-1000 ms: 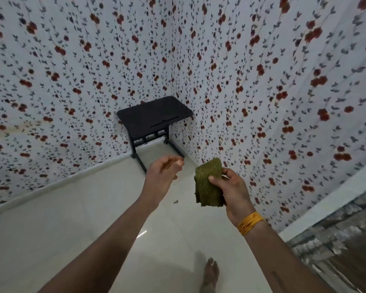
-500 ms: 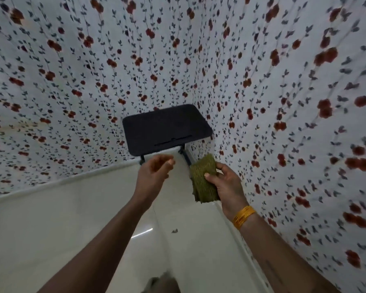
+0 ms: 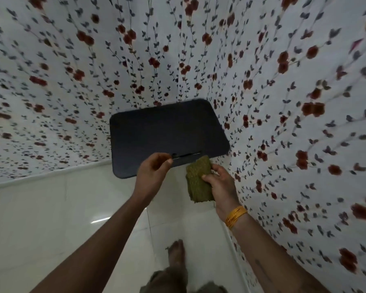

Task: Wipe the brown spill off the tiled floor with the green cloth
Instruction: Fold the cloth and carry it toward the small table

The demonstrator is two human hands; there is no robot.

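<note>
The table (image 3: 167, 134) has come closer, under my hands. My right hand (image 3: 220, 185) pinches the folded cloth (image 3: 198, 182); my left hand (image 3: 151, 174) hangs half-curled, empty.

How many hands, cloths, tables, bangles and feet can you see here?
Hands: 2, left hand and right hand
Green cloth: 1
Black table: 1
Yellow bangles: one stack, too blurred to count
Foot: 1
Total: 6, with the stack as one

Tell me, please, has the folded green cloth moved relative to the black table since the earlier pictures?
Yes. The folded green cloth, held in the right hand, has come closer to the black table, now overlapping its front edge.
</note>
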